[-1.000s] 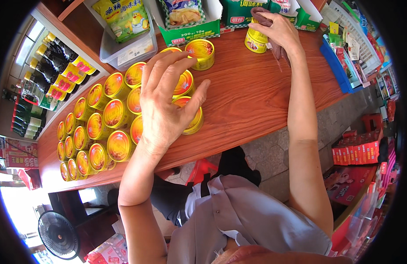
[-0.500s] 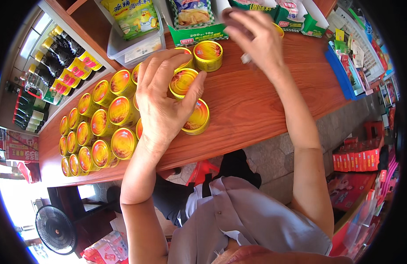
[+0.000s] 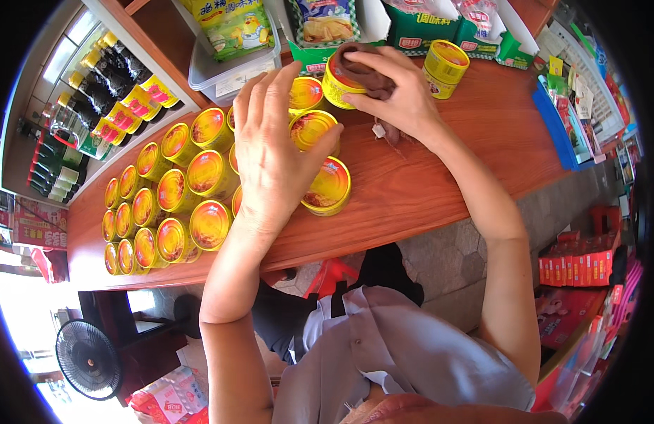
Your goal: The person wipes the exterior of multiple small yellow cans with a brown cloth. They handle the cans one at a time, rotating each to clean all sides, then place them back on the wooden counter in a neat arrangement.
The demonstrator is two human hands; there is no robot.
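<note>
In an apparent wiping step, the right hand (image 3: 406, 99), apart from the spread left hand (image 3: 270, 162), grips a brown cloth (image 3: 376, 83) at 1 can (image 3: 334, 92) near the counter's (image 3: 426, 180) far edge; next calls for light pressure.

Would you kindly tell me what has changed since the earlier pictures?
The right hand moved left, carrying the brown cloth from the stacked cans to another can, leaving the stack standing. The left hand stayed over the rows of cans.
</note>
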